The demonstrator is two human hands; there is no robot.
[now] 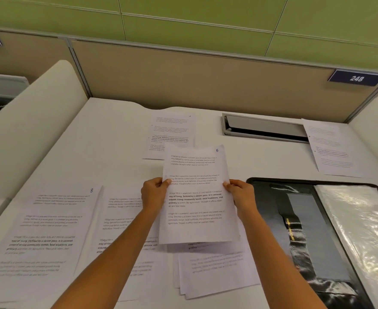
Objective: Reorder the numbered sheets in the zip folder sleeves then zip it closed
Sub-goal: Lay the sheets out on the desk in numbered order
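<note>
here both hands, left (pixel 154 190) and right (pixel 241 192), pinch sheet 5 (pixel 194 197) (edges only) above the desk (pixel 107 139).

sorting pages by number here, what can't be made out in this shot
Head view only:
- Sheet under the left forearm: its number corner is covered by the left hand.
- Far sheet: corner number too small to read.
- Far right sheet: print too faint to read.
- Stack beneath the held sheet 5: top parts hidden by it.
- Zip folder: cut off by the right and bottom edges.
</note>
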